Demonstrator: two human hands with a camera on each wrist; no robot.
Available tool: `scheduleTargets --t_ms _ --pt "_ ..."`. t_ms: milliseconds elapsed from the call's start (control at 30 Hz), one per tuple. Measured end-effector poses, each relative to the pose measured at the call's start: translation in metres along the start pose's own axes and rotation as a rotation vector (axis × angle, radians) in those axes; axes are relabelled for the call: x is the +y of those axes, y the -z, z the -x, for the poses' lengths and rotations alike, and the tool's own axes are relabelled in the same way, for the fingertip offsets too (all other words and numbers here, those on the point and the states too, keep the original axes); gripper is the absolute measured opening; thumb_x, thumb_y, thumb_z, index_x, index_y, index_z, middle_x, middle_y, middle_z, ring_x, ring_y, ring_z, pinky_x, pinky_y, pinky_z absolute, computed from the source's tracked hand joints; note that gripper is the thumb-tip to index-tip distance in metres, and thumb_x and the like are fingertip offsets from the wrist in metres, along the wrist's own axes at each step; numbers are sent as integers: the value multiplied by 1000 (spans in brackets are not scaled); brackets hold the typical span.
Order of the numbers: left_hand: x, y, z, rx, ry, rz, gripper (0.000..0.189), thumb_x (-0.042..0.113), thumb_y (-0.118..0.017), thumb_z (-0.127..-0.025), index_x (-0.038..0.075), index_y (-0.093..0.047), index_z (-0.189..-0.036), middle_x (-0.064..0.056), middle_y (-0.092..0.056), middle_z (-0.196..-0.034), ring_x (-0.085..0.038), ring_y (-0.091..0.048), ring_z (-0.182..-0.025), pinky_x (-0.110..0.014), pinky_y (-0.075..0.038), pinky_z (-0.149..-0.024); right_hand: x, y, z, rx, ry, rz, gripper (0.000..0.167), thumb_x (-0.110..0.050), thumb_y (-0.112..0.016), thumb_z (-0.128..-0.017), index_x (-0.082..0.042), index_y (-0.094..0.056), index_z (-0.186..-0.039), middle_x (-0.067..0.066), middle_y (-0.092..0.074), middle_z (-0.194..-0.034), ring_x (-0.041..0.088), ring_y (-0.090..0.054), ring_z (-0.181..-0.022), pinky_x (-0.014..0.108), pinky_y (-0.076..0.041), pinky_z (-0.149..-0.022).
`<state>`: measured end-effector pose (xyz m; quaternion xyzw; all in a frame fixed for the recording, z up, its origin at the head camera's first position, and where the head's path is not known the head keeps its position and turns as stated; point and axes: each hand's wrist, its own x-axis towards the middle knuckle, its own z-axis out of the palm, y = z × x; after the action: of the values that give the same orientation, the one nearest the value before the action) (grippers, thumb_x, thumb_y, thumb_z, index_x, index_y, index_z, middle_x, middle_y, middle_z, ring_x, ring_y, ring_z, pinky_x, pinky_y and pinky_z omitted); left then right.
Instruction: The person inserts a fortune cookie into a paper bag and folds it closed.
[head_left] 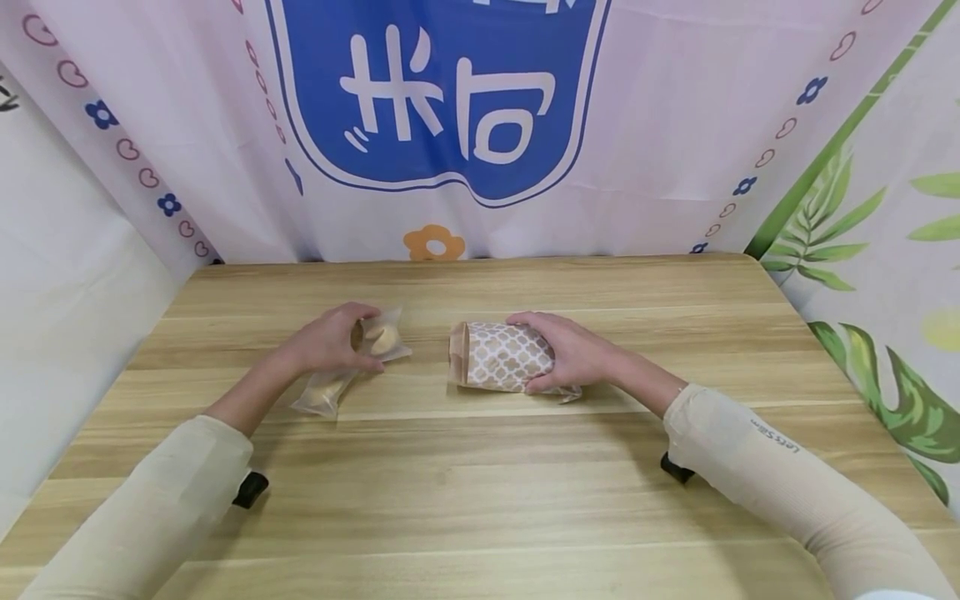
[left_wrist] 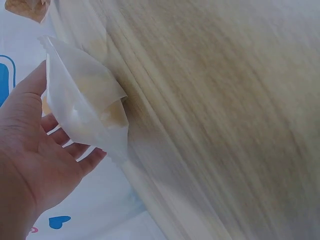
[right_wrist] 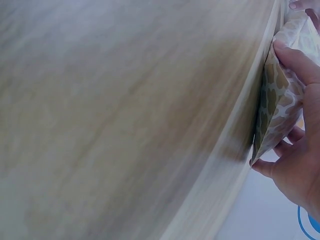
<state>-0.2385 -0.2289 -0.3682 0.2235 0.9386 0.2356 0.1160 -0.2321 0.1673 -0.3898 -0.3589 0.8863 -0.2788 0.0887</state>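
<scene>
My left hand (head_left: 330, 342) curls around a small translucent packet (head_left: 386, 338) with a pale round piece inside, fingers along its far side and thumb on the near side. A second translucent packet (head_left: 324, 393) lies just below that hand; in the left wrist view, a packet (left_wrist: 92, 107) partly covers the fingers of the left hand (left_wrist: 45, 150). To the right, a brown paper bag (head_left: 498, 357) with a white lattice print lies on its side. My right hand (head_left: 570, 354) grips its right end, thumb and fingers on opposite edges. The right wrist view shows the bag (right_wrist: 280, 97) within that hand (right_wrist: 300, 150).
Both hands work over a wooden table (head_left: 450, 492). A printed curtain (head_left: 637, 142) hangs behind its far edge, and a leaf-patterned sheet (head_left: 892, 275) borders it on the right. Beige sleeves (head_left: 157, 500) cover both forearms.
</scene>
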Motion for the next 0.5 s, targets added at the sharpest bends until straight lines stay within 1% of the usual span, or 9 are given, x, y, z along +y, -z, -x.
scheduleTargets --t_ms 267,500 --pt "-2 0 1 -1 -7 16 84 23 -87 -84 -13 -45 -146 -33 -48 -148 -50 -46 -135 -63 -37 -114 -1 0 0 -3 -5 0 101 -33 -95 -73 -9 -42 -155 13 -50 -155 35 -46 -142 54 -36 -119" --pt "-3 0 2 10 -28 32 82 21 -88 -83 -13 -47 -145 -32 -54 -142 -47 -54 -126 -61 -44 -107 -1 0 0 -7 -8 3 100 -33 -95 -74 -9 -41 -155 13 -49 -155 35 -46 -142 55 -36 -118"
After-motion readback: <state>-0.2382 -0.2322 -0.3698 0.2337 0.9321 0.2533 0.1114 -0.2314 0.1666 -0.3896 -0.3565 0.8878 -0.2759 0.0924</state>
